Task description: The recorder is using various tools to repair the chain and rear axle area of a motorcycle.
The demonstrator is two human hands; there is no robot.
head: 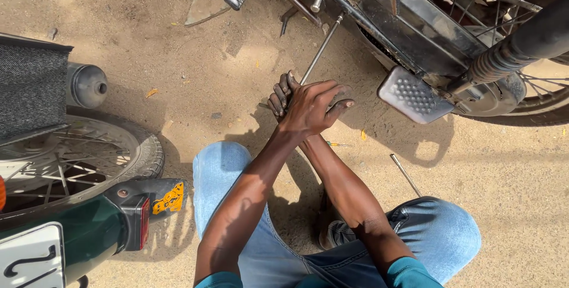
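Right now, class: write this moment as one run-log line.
hands: left over right, both gripping rod | rod: tilted, far end at motorcycle | ground: sandy | second rod by knee

Both hands [305, 107] close together round the near end of a long rod [322, 49], which runs up to the motorcycle [409, 21]. Right of the hands sits its footrest [413, 95]; left, a second bike's wheel [77, 157]; behind right, a loose rod [405, 174] on the ground [195, 74].
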